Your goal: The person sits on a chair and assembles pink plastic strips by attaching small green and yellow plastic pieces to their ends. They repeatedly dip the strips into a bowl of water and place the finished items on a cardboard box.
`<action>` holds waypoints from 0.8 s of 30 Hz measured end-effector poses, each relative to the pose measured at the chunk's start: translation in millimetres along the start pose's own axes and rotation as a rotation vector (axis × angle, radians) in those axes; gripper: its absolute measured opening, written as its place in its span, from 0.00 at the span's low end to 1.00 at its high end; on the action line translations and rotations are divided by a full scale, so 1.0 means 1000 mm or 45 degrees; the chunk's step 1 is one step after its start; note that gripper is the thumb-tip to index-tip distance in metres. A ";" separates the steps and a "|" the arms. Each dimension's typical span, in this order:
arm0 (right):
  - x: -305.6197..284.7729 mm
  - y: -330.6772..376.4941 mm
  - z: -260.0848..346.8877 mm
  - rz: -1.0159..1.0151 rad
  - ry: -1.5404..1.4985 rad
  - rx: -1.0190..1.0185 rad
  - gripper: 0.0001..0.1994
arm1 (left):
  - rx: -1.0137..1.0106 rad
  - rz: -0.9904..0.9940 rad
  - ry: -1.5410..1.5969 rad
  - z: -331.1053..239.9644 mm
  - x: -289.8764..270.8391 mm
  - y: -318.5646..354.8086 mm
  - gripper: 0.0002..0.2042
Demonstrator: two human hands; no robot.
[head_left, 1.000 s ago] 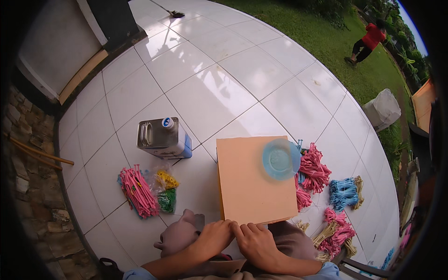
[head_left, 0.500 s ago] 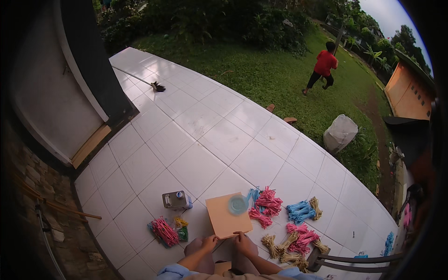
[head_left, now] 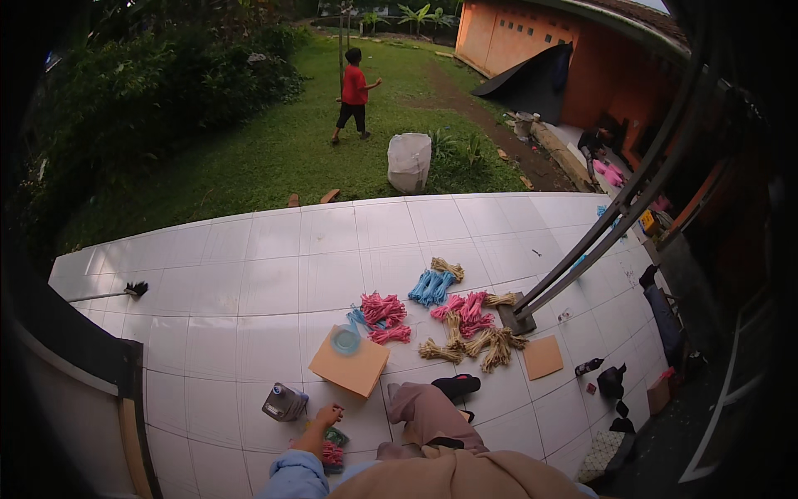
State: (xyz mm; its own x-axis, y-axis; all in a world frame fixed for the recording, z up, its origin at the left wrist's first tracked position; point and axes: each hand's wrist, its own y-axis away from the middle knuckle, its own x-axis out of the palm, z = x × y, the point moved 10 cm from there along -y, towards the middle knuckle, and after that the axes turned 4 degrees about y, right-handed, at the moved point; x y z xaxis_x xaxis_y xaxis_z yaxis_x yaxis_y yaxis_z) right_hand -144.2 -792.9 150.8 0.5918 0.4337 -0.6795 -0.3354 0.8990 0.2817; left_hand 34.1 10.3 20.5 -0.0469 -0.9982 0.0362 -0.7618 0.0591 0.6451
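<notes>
My left hand [head_left: 330, 415] hovers over the tiles between the dark jerrycan-like container [head_left: 285, 402] and my bent leg. Its fingers look loosely curved and apart, with nothing visible in them. Just below it lie a green packet [head_left: 336, 437] and a bundle of pink strands [head_left: 331, 454], both partly covered by my forearm. A tan box [head_left: 352, 371] stands beyond the hand, bearing a round bluish see-through bowl [head_left: 345, 339] on its far corner. My right hand is out of sight.
Several tied bundles lie right of the box: pink [head_left: 383, 309], blue [head_left: 431, 287] and beige [head_left: 501, 346]. A tan board [head_left: 543, 358], a dark post base [head_left: 515, 314] and black sandals [head_left: 456, 386] are farther right. On the grass, a person in red [head_left: 353, 87] walks near a white sack [head_left: 410, 163].
My view has swung to the right. Both hands were at the box's near edge; now the left is away from it, beside the green packet, and the right has left the picture.
</notes>
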 end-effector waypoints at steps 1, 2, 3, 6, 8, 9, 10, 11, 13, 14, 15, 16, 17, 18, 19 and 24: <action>0.048 0.098 -0.097 0.149 0.226 0.439 0.11 | -0.082 -0.414 -0.366 -0.006 -0.100 0.050 0.15; 0.038 0.134 -0.116 0.201 0.336 0.534 0.11 | -0.128 -0.684 -0.584 0.002 -0.137 0.080 0.14; 0.039 0.157 -0.116 0.266 0.393 0.542 0.12 | -0.136 -0.722 -0.567 0.012 -0.153 0.094 0.13; -0.049 0.175 -0.084 0.197 0.490 0.437 0.13 | -0.141 -0.545 -0.344 0.053 -0.094 0.085 0.12; -0.058 0.182 -0.049 0.280 0.555 0.346 0.13 | -0.164 -0.425 -0.121 0.067 -0.049 0.103 0.11; -0.054 0.182 -0.025 0.340 0.588 0.283 0.14 | -0.201 -0.328 -0.147 0.075 -0.024 0.113 0.11; -0.044 0.182 0.005 0.411 0.623 0.208 0.14 | -0.230 -0.246 -0.156 0.082 -0.002 0.121 0.12; -0.027 0.180 0.029 0.574 0.667 0.100 0.15 | -0.253 -0.170 -0.168 0.086 0.022 0.125 0.12; 0.013 0.150 0.052 0.747 0.701 -0.062 0.13 | -0.310 -0.009 -0.146 0.096 0.078 0.136 0.12; 0.040 0.145 0.068 0.873 0.784 -0.168 0.14 | -0.268 -0.029 -0.109 0.098 0.092 0.137 0.13; 0.066 0.143 0.084 0.989 0.801 -0.282 0.15 | -0.230 -0.056 -0.067 0.104 0.103 0.133 0.13; 0.087 0.137 0.096 1.084 0.833 -0.423 0.15 | -0.192 -0.075 -0.028 0.113 0.114 0.132 0.13; 0.108 0.138 0.112 1.155 0.843 -0.498 0.14 | -0.212 -0.132 -0.045 0.117 0.116 0.135 0.13; 0.127 0.144 0.130 1.228 0.860 -0.574 0.14 | -0.235 -0.187 -0.055 0.121 0.120 0.135 0.13; 0.141 0.149 0.144 1.315 0.885 -0.641 0.14 | -0.226 -0.258 -0.036 0.128 0.123 0.134 0.12; 0.204 0.109 0.157 1.705 1.153 -0.807 0.13 | -0.317 -0.728 -0.045 0.157 0.136 0.142 0.10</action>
State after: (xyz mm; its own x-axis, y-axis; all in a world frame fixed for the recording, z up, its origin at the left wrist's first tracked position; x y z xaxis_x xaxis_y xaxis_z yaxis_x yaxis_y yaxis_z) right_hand 55.3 -596.3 149.5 -0.8040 0.4288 -0.4120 -0.5527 -0.2830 0.7839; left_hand -181.9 -117.0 -2.9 0.2990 -0.8709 -0.3901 -0.4994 -0.4911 0.7137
